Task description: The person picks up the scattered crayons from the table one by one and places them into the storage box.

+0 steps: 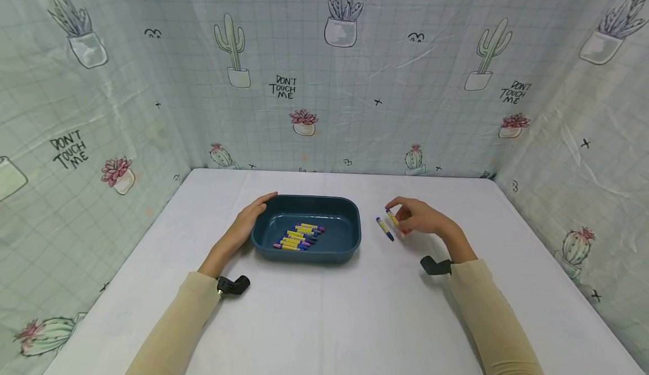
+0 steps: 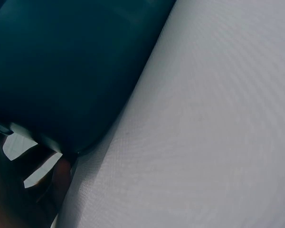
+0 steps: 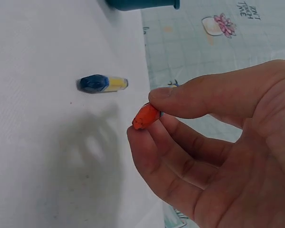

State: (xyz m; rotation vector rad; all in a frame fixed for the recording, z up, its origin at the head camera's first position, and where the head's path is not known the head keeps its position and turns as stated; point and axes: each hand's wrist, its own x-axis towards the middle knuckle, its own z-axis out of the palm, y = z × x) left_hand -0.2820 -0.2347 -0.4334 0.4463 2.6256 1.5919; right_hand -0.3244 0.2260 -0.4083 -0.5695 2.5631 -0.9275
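Observation:
My left hand (image 1: 249,220) holds the left end of a dark teal tray (image 1: 309,257), its fingers at the back left corner. In the left wrist view, its fingers meet the tray's end wall (image 2: 61,80). To the tray's right, my right hand (image 1: 423,216) pinches an orange crayon (image 3: 146,116) between thumb and fingertips, just above the table. The crayon's yellow and blue wrapper shows in the head view. Close beside it a dark blue crayon (image 1: 385,229) with a yellow wrapper lies on the cloth. Several yellow-wrapped crayons (image 1: 300,236) lie in the tray's left half.
A white cloth covers the table (image 1: 324,318). Behind and at both sides hangs a pale green curtain (image 1: 350,133) printed with cacti and potted plants. Each wrist wears a black camera mount (image 1: 436,266) at the cuff.

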